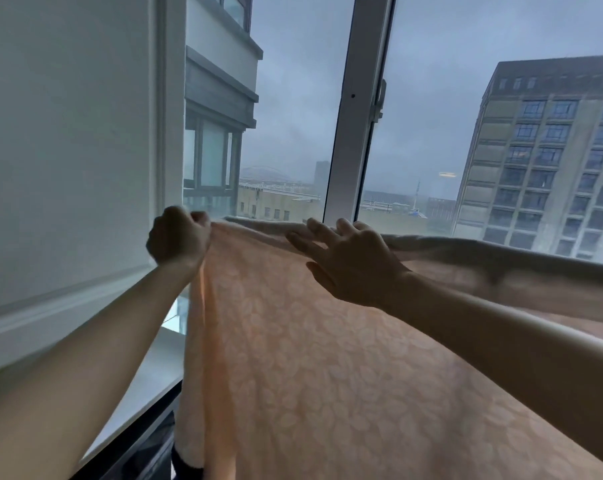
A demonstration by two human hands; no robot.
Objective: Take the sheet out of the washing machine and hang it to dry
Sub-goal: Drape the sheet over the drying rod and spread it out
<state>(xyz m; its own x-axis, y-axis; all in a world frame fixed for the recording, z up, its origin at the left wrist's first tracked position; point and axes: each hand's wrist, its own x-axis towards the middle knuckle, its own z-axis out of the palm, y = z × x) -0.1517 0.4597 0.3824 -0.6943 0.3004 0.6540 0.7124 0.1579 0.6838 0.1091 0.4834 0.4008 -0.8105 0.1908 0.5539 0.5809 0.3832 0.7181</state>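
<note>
Left hand (177, 237) grips sheet (327, 358) corner; right hand (352, 265) flat on its top edge

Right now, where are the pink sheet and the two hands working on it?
pink sheet (327, 375): head view, middle of the hanging cloth.
left hand (177, 237): head view, back of the fist gripping the sheet's end.
right hand (356, 271): head view, back of the hand, fingers flat on the sheet's top edge.

The peach leaf-patterned fabric sheet (327, 358) runs out of frame at the bottom and right edges and covers whatever carries its top fold; the left hand (177, 237) conceals its own curled fingertips.
</note>
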